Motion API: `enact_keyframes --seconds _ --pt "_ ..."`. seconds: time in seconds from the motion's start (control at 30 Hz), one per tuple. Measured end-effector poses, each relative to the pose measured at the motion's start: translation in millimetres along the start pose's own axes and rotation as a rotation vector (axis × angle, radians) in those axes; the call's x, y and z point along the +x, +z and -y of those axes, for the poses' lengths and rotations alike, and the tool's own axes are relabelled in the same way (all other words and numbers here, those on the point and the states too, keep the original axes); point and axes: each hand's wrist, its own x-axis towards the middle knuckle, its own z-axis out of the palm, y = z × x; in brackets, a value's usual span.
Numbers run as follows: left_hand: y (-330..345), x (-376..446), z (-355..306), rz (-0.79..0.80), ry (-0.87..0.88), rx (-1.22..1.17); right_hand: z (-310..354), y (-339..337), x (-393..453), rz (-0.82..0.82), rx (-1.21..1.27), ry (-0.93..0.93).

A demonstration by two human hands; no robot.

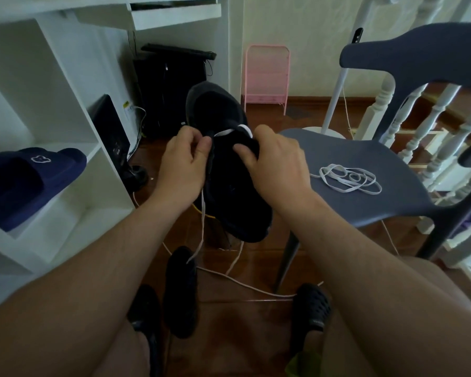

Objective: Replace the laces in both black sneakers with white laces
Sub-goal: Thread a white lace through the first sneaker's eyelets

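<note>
A black sneaker (229, 186) is held up in front of me, toe pointing away. My left hand (181, 164) pinches its left eyelet edge, where a white lace (203, 213) crosses the front eyelets and hangs down toward the floor. My right hand (276, 164) grips the tongue and right side of the shoe. The second black sneaker (180, 292) lies on the floor below. A loose coiled white lace (350, 179) lies on the grey chair seat (365, 202).
White shelving (52, 104) stands at the left with a navy slipper (25, 180) on it. A pink rack (267, 77) leans at the back wall. White balusters (433, 126) rise behind the chair. My feet in black sandals (312, 306) rest on the wooden floor.
</note>
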Motion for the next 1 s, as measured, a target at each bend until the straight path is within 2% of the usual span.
enact_keyframes --seconds 0.13,0.3,0.43,0.57,0.6,0.67,0.73,0.8,0.93,1.0 --pt "-1 -5 1 0.069 0.034 0.095 -14 7 2 0.026 0.001 0.062" --pt "-20 -4 8 0.026 -0.168 -0.057 -34 -7 8 -0.026 0.097 0.148" --pt "-24 -9 12 0.157 -0.183 -0.022 -30 -10 7 -0.064 0.167 0.158" --pt "-18 -11 7 0.060 -0.168 -0.102 -26 -10 4 -0.067 0.245 0.186" --pt "-16 -12 7 0.076 -0.182 -0.114 -25 -11 4 -0.075 0.254 0.185" --pt "-12 -15 7 0.205 -0.242 -0.214 -23 -13 3 -0.076 0.259 0.190" --pt "-4 -19 2 0.380 -0.357 -0.449 -23 -14 3 -0.065 0.275 0.203" --pt "3 -24 -4 0.515 -0.388 -0.514 -26 -14 2 -0.056 0.293 0.224" --pt "1 -27 6 0.671 -0.431 -0.219 -38 -17 0 -0.029 0.309 0.282" --pt "-11 -25 12 0.695 -0.455 -0.102 -46 -20 1 -0.006 0.308 0.312"
